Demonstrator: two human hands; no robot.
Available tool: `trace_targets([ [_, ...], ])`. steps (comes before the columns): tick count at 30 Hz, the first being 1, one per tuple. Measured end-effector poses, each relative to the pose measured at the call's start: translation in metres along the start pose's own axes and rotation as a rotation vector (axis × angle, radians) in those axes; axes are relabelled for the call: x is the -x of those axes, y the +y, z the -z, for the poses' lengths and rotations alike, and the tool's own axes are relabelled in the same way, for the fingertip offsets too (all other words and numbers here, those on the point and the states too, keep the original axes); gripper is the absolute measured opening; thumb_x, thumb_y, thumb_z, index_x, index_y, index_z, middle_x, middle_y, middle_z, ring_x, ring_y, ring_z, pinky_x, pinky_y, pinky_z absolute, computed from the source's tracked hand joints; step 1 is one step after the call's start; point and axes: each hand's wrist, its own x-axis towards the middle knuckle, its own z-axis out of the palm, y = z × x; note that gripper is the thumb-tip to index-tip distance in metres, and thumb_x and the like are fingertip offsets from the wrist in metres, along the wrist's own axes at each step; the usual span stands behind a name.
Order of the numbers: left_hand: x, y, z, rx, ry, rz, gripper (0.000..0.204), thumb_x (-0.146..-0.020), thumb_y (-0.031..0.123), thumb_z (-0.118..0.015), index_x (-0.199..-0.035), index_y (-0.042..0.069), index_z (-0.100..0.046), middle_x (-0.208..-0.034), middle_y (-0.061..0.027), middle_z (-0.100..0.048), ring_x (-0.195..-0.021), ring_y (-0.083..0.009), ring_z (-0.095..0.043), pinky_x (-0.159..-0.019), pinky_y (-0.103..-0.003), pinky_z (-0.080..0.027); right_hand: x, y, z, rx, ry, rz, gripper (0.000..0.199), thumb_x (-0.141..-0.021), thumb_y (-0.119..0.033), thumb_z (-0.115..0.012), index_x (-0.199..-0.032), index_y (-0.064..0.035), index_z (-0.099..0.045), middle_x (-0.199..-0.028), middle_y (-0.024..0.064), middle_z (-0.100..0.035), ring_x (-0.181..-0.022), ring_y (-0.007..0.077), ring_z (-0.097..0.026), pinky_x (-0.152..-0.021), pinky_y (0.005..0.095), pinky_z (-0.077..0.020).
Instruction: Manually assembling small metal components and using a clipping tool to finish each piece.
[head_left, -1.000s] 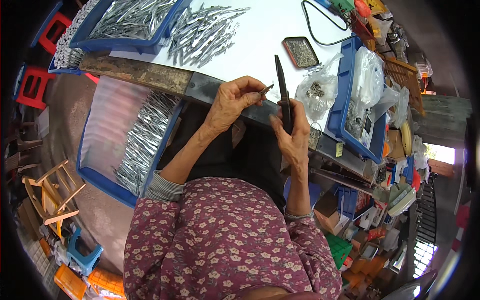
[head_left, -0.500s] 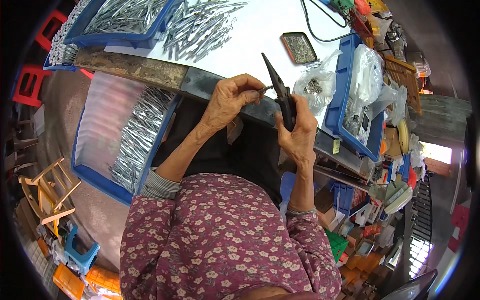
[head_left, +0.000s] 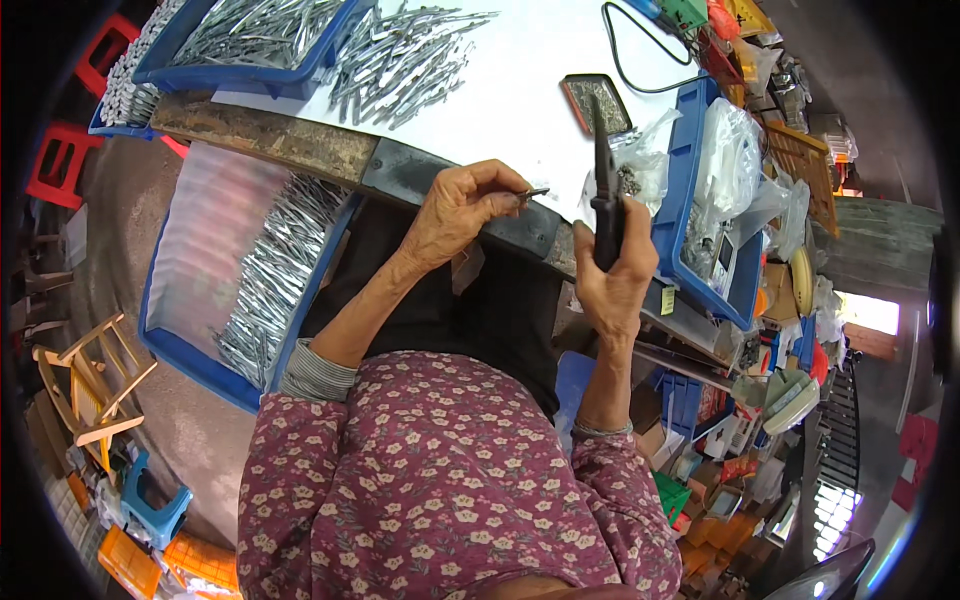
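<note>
The left hand (head_left: 460, 215) pinches a small metal piece (head_left: 534, 193) between the tips of its fingers (head_left: 512, 198), holding it out over the dark edge of the table (head_left: 470, 110). Just to the right of it, the right hand (head_left: 612, 275) has its fingers wrapped tight around a black tool (head_left: 603, 190) that points upward. Beyond the tool lie a clear bag of small parts (head_left: 640, 170) and a blue bin (head_left: 700, 200). Below and left of the left hand sits a blue tray of metal pieces (head_left: 270, 270).
</note>
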Motion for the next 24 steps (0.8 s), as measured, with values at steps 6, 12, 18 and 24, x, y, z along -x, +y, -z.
trace_targets([
  [6, 0.004, 0.003, -0.001, 0.157, 0.035, 0.005, 0.013, -0.081, 0.003, -0.060, -0.093, -0.001, -0.058, -0.090, -0.0060, -0.060, -0.082, -0.0119, -0.057, -0.077, -0.024, -0.045, 0.007, 0.019, -0.015, 0.171, -0.030, 0.072, 0.041, -0.061, 0.000, -0.065, -0.099, -0.0040, -0.049, -0.074, 0.0106, -0.045, -0.065, 0.0273, -0.051, -0.054, 0.0369, -0.0396],
  [12, 0.006, 0.014, 0.002, 0.219, 0.199, -0.017, 0.014, -0.081, 0.005, -0.060, -0.094, 0.000, -0.059, -0.083, -0.0002, -0.059, -0.078, -0.0046, -0.051, -0.070, -0.018, -0.042, 0.008, 0.023, -0.019, 0.222, -0.004, 0.111, 0.045, -0.060, 0.001, -0.066, -0.101, -0.0035, -0.048, -0.077, 0.0117, -0.046, -0.067, 0.0283, -0.052, -0.056, 0.0376, -0.0403],
  [18, 0.002, 0.014, 0.005, 0.308, 0.175, 0.039, 0.016, -0.082, 0.009, -0.060, -0.093, -0.002, -0.059, -0.075, -0.0019, -0.058, -0.069, -0.0061, -0.053, -0.063, -0.020, -0.044, 0.007, 0.022, -0.025, 0.048, -0.080, 0.034, 0.043, -0.063, 0.000, -0.067, -0.102, -0.0022, -0.048, -0.080, 0.0125, -0.049, -0.069, 0.0270, -0.054, -0.058, 0.0356, -0.0416],
  [24, -0.002, 0.016, 0.007, 0.324, 0.235, 0.134, 0.017, -0.084, 0.012, -0.058, -0.091, -0.003, -0.059, -0.074, -0.0024, -0.058, -0.062, -0.0057, -0.053, -0.058, -0.019, -0.045, 0.018, 0.028, -0.025, -0.028, -0.101, 0.042, 0.041, -0.064, 0.000, -0.068, -0.101, 0.0005, -0.050, -0.078, 0.0136, -0.049, -0.067, 0.0279, -0.053, -0.059, 0.0354, -0.0420],
])
